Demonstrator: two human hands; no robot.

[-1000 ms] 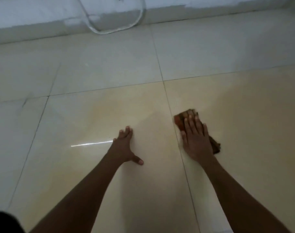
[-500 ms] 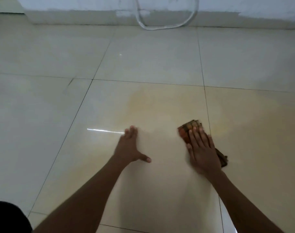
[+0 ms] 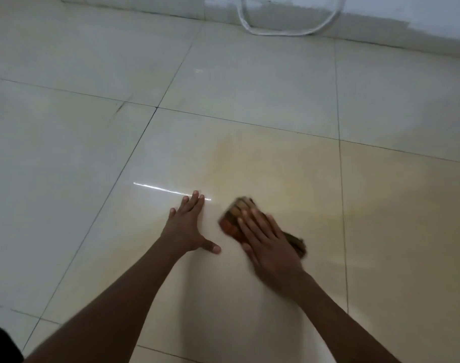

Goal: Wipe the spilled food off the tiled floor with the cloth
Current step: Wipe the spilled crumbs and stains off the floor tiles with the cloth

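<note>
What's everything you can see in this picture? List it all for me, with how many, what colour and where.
Floor tiles: several, glossy cream, filling the view, with thin dark joints.
Stain: one, a faint yellowish smear, on the tile beyond the hands and spreading right.
Cloth: one, brown and orange checked, flat on the floor under the right hand.
Cord: one, white, looped on the floor by the far wall.
Wall: one, whitish, along the top edge.
Light glint: one, a white streak by the left fingertips.
Left hand: one, flat on the tile, fingers spread.
Right hand: one, pressing on the cloth, blurred.
</note>
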